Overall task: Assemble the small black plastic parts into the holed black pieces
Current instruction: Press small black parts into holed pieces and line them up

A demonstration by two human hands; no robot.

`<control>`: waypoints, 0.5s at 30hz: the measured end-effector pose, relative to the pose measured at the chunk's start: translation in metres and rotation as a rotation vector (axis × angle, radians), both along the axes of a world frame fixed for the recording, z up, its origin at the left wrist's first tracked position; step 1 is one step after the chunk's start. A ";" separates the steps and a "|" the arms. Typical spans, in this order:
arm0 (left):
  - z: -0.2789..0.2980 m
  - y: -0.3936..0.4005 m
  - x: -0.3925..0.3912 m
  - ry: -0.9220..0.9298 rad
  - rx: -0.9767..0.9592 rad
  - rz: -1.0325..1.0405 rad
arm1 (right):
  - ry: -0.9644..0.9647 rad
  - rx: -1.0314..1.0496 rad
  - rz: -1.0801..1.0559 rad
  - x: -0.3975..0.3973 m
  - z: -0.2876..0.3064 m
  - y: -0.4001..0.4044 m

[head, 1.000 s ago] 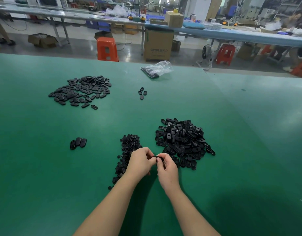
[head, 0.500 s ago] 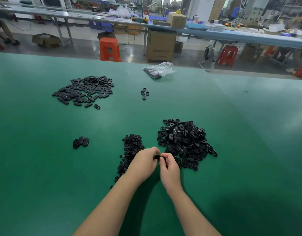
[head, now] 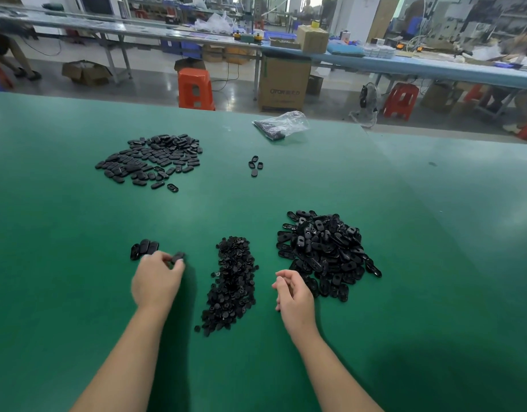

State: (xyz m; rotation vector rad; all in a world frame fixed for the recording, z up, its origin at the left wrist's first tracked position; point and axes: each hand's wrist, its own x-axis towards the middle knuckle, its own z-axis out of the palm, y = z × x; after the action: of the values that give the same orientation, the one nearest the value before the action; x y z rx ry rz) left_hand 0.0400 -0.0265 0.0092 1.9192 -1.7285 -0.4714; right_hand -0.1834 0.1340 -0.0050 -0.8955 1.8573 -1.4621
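My left hand (head: 156, 279) pinches one black oval piece (head: 178, 257) at its fingertips, just right of a little row of three black pieces (head: 143, 248); the hand is blurred. My right hand (head: 292, 292) hangs with loosely curled fingers and holds nothing, at the near left edge of the heap of holed black pieces (head: 324, 248). Between the hands lies a long pile of small black plastic parts (head: 231, 281).
A spread of black oval pieces (head: 152, 160) lies at the far left of the green table (head: 78, 292). Several loose pieces (head: 255, 165) and a clear plastic bag (head: 281, 124) lie farther back. Beyond the table edge stand orange stools and cardboard boxes.
The hands were together over the piles, both on one piece. They have parted: the left hand has carried the piece left toward the small row, the right hand has let go.
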 end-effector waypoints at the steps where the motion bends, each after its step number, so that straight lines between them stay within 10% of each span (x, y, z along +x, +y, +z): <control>1: -0.003 0.000 0.006 -0.028 0.014 0.019 | 0.004 0.003 0.003 0.000 0.000 0.000; 15: -0.018 -0.006 0.019 -0.290 -0.069 -0.053 | 0.033 0.026 0.013 0.001 0.002 0.000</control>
State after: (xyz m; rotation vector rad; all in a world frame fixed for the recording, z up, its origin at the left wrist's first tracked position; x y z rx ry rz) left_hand 0.0592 -0.0323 -0.0083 1.9723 -1.9525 -0.1533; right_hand -0.1820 0.1345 -0.0025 -0.9235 1.8865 -1.4200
